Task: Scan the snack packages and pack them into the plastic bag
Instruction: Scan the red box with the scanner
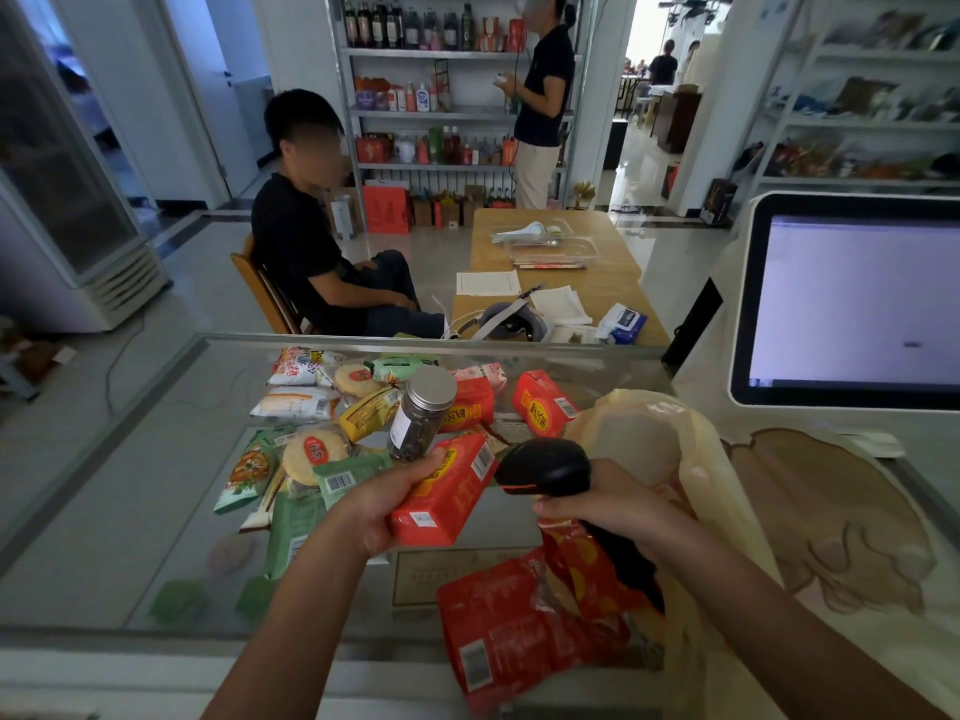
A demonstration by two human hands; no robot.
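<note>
Head view: grips red snack box (pixel 447 491), dead centre, in curled left hand (pixel 387 504), barcode (pixel 483 462) turned to 3 o'clock toward scanner (pixel 545 467) clenched in right hand (pixel 613 506). Plastic bag (pixel 649 433) agape at 4 o'clock for packing; other packets (pixel 298 402) at 11.

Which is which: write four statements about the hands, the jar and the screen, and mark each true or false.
1. The left hand holds a red box. True.
2. The right hand is empty. False: it grips the black scanner.
3. The lidded jar sits inside the plastic bag. False: it is on the glass counter among snack packets.
4. The monitor is lit. True.
</note>
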